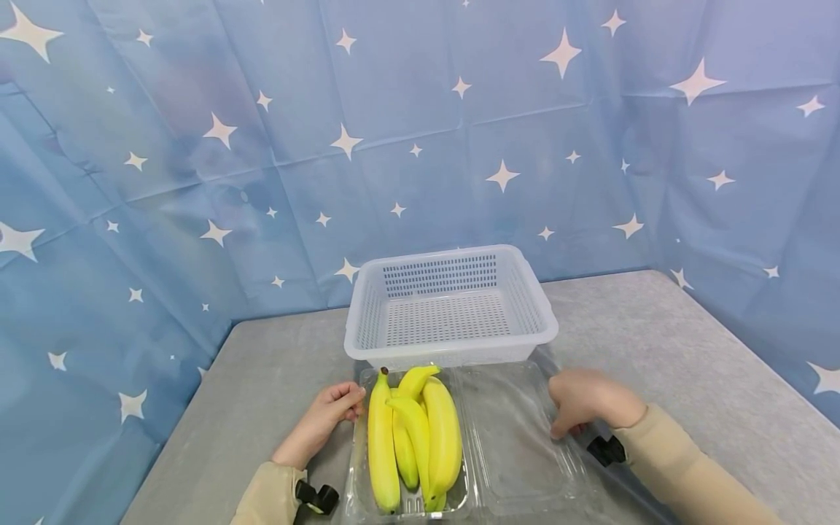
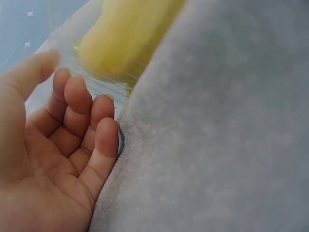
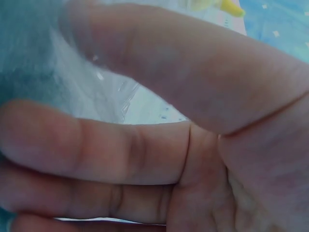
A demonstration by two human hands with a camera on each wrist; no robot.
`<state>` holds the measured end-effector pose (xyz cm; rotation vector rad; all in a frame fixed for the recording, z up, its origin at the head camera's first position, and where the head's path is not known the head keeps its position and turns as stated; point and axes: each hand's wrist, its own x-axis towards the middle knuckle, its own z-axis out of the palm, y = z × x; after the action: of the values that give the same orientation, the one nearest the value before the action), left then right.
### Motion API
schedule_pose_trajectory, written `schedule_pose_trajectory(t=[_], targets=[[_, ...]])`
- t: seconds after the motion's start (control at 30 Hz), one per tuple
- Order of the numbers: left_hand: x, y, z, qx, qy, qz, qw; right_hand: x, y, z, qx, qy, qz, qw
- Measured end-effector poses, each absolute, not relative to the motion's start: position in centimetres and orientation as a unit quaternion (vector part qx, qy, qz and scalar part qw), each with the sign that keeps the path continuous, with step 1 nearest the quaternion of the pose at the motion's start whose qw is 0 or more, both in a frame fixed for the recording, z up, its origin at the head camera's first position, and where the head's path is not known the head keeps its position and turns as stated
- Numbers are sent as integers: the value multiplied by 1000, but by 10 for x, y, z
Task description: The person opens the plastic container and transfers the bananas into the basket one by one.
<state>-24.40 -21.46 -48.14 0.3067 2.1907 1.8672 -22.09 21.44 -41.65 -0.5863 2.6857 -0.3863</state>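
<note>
several yellow bananas point(image 1: 442, 437) are seen lying side by side, lengthwise, in the left half of a clear plastic container point(image 1: 356, 467), whose lid point(image 1: 518, 430) is laid open flat to the right on a grey table point(image 1: 262, 379). the left hand point(image 1: 335, 408) is held at the container's left rim, palm turned up in the left wrist view, its fingers half bent and kept close together, with the thumb tip near the index tip; whether the rim is pinched cannot be told. the right hand point(image 1: 593, 397) is placed over the lid's right edge, its thumb spread well apart from the fingers, with clear plastic seen between them. a white perforated basket point(image 1: 453, 350) is set just behind the container, and the table is backed by a blue curtain point(image 1: 407, 182) patterned with white stars. beige sleeves point(image 1: 695, 467) are worn on both arms.
</note>
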Motion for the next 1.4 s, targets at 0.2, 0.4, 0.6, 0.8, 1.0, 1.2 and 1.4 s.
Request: schedule_pose_trajectory(t=[0.2, 0.4, 0.6, 0.8, 1.0, 1.2, 1.4], targets=[[-244, -214, -480, 115, 748, 641, 129, -222, 218, -412, -193, 954, -152, 171], [-244, -211, -481, 112, 749, 641, 125, -222, 223, -406, -205, 957, -155, 135], [-243, -208, -481, 108, 745, 645, 130, -219, 224, -399, -216, 954, -173, 117], [-242, -208, -481, 105, 744, 646, 132, -214, 213, -392, -272, 945, -159, 84], [-241, -210, -480, 100, 746, 645, 130, -214, 199, -386, -354, 924, -143, 31], [-241, -212, -480, 102, 744, 647, 128, -215, 185, -383, -417, 893, -169, -7], [-241, -212, -479, 100, 747, 645, 124, -213, 169, -381, -446, 878, -159, -77]])
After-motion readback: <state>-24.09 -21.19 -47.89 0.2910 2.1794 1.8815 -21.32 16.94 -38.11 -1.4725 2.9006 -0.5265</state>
